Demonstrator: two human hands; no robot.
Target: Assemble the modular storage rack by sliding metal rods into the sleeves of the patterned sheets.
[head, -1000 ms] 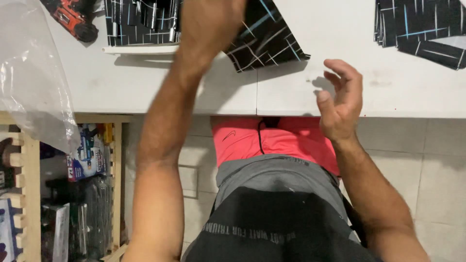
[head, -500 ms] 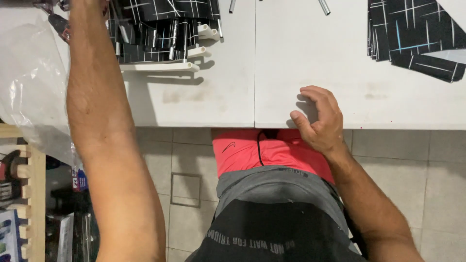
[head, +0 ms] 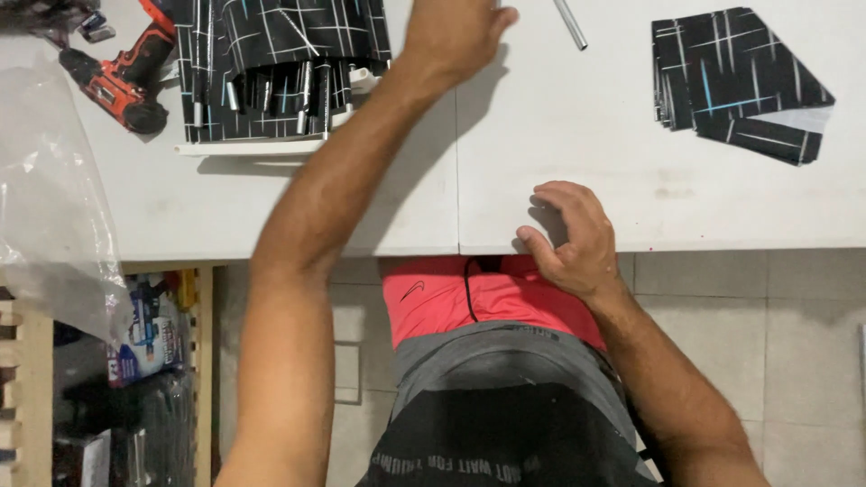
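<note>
Where tiles meet it, white table (head: 686, 135) under both hands.

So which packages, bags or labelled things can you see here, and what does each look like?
Clear plastic bag: left edge of the white table, crumpled, see-through, hanging over the side.
Printed package: on the wooden shelf under the table, left side; blue, white and dark.
No screens or signs in view.

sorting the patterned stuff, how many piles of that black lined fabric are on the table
2: one black patterned bundle at the top left beside the left hand, one folded stack at the top right. More may lie beyond the frame.
</note>
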